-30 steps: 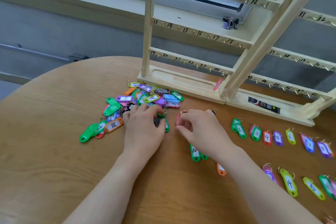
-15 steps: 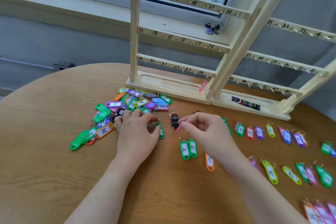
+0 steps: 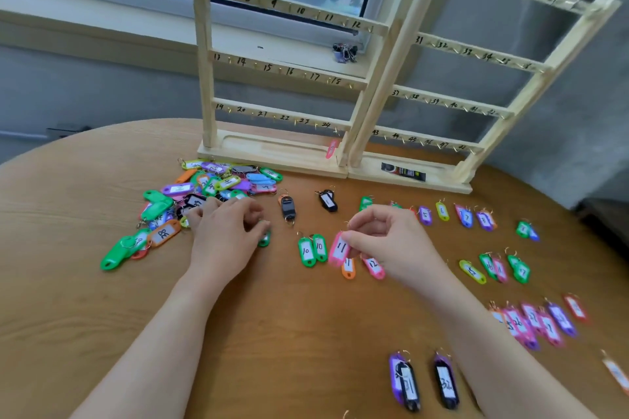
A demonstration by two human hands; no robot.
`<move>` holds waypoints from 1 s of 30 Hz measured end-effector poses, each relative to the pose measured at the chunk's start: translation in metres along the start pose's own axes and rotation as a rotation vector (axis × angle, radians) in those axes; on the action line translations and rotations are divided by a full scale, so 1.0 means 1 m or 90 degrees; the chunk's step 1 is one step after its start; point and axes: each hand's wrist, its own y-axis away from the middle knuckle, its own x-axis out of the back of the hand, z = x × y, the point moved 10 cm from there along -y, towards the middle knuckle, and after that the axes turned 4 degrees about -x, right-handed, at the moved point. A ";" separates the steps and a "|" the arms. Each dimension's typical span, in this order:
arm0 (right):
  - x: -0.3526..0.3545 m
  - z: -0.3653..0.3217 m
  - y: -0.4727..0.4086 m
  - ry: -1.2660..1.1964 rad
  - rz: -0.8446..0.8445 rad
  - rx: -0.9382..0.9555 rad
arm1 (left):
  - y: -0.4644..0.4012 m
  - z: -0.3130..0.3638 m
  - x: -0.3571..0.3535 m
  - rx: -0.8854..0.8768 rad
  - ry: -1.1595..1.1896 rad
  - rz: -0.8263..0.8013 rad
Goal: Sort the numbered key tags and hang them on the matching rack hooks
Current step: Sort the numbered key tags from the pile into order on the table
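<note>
Pink tag [image 3: 339, 249] pinched in the right hand [image 3: 388, 241] could slip; the left hand [image 3: 224, 235] curls over a green tag [image 3: 264, 239] near the table [image 3: 68, 282] middle.

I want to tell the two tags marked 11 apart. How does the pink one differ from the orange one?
The pink 11 tag is pinched by the right hand; the orange 11 tag lies free on the table. The pink one shows its whole label; the orange one is partly covered by it. Both carry a white label reading 11.
</note>
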 end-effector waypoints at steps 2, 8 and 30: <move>0.014 0.012 0.013 0.000 0.033 -0.004 | 0.000 0.001 -0.004 -0.012 -0.005 -0.041; 0.056 0.054 0.058 0.029 0.109 -0.039 | 0.002 0.015 -0.008 -0.053 -0.020 -0.087; 0.011 0.037 -0.003 0.113 0.073 0.025 | 0.039 0.063 -0.006 -0.132 0.189 -0.100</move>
